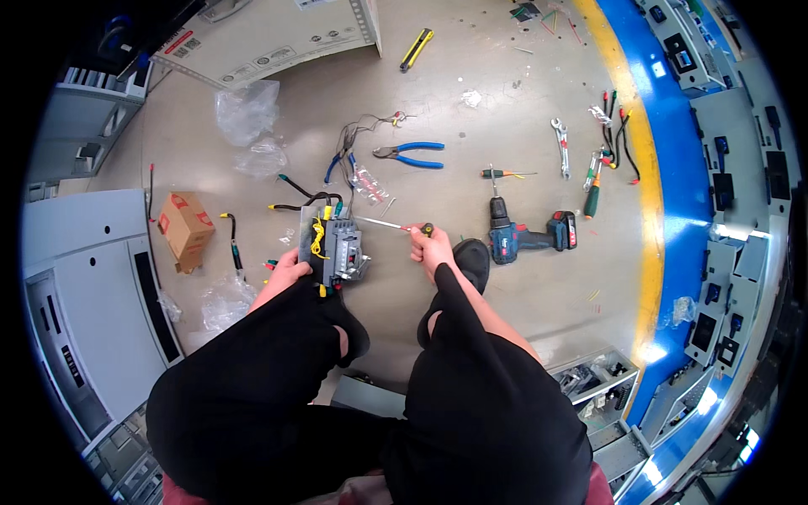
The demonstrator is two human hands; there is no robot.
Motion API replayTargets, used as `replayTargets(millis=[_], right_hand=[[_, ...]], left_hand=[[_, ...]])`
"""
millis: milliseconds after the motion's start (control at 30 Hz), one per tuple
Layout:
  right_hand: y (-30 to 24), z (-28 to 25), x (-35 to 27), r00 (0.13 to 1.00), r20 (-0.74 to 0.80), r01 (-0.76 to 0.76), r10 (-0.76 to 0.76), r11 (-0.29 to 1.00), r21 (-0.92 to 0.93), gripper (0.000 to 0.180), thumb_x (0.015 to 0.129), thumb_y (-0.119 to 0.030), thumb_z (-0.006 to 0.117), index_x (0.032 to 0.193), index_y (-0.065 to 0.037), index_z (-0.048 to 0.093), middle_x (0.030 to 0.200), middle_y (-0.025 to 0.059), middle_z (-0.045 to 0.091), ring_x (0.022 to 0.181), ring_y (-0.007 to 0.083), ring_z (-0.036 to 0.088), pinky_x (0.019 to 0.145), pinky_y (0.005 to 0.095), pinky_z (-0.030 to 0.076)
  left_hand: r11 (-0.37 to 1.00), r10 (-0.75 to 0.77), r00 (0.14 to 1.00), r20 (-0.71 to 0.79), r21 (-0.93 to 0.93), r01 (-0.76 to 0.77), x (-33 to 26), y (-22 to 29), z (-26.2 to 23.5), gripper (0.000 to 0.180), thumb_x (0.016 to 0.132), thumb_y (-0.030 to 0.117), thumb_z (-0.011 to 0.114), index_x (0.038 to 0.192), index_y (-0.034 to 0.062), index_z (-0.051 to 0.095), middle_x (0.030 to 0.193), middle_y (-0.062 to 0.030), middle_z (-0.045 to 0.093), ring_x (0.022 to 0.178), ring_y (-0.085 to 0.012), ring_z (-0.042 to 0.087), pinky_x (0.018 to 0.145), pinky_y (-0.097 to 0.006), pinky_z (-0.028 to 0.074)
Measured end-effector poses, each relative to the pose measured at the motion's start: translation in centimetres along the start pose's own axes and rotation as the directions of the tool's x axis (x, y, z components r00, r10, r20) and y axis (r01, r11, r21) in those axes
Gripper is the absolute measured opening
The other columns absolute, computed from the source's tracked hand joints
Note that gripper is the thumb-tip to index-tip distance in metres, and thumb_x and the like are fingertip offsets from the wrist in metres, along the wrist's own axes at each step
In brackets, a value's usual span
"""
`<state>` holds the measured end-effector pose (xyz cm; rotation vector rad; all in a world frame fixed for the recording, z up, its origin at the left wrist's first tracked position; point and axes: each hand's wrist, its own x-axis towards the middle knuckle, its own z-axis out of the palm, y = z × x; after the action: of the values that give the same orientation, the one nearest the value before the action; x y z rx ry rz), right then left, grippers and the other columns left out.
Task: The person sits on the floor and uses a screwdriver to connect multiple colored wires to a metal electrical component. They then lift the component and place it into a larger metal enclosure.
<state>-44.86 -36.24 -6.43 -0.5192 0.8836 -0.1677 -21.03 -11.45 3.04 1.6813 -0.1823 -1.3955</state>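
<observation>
Clenched around a slim screwdriver with a dark rounded handle and a straight, shiny metal shaft (389, 224), the right hand (432, 248) points the tool leftward, its tip just beside the upper right corner of a boxy grey electrical unit (345, 252); whether they touch, I cannot tell. Fingers of the left hand (289, 271) grasp the lower left side of that unit, which stands between the person's feet and has moulded, ridged housing and a glossy metallic part on its right. Along its left side lies a loosely bunched, soft yellow cord (318, 239), and bending black cables with coloured ends (315, 199) spread from its top. Smooth beige flooring (459, 109) carries metal pliers with curved blue handles (418, 156) above the screwdriver and, to the right, a chunky blue-and-black cordless drill (523, 239). Farther left sit a creased brown cardboard box (187, 229) and a crumpled, see-through plastic bag (247, 112). Slender steel spanners (562, 150) lie beyond the drill.
</observation>
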Motion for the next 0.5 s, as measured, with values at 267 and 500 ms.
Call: replayTargets(millis=[267,500], right_hand=[[-2.7,1.2,-3.1,0.932,0.071,0.333,-0.356,0.759,-0.560,0.014,0.102,-0.015,0.066,0.109,-0.003,0.067,0.073,-0.0014,0.052,0.064,0.0087,0.045,0.059,0.0281,0.040],[-4.2,3.0,-4.0,0.912,0.121,0.372,-0.392,0.665,-0.648,0.014,0.100,-0.014,0.066,0.109,-0.003,0.066,0.072,0.0017,0.056,0.067,0.0127,0.049,0.064,0.0322,0.045]], left_hand=[[0.997,-0.053,0.999,-0.012,-0.050,0.052,0.4,-0.3,-0.5,0.048,0.079,-0.003,0.054,0.127,-0.0045,0.059,0.108,-0.0058,0.068,0.095,-0.0136,0.064,0.087,-0.028,0.051],[0.999,-0.046,0.999,-0.010,-0.019,0.046,0.1,0.8,0.2,0.047,0.079,-0.002,0.054,0.126,-0.0046,0.059,0.107,-0.0062,0.069,0.094,-0.0140,0.065,0.086,-0.028,0.051]])
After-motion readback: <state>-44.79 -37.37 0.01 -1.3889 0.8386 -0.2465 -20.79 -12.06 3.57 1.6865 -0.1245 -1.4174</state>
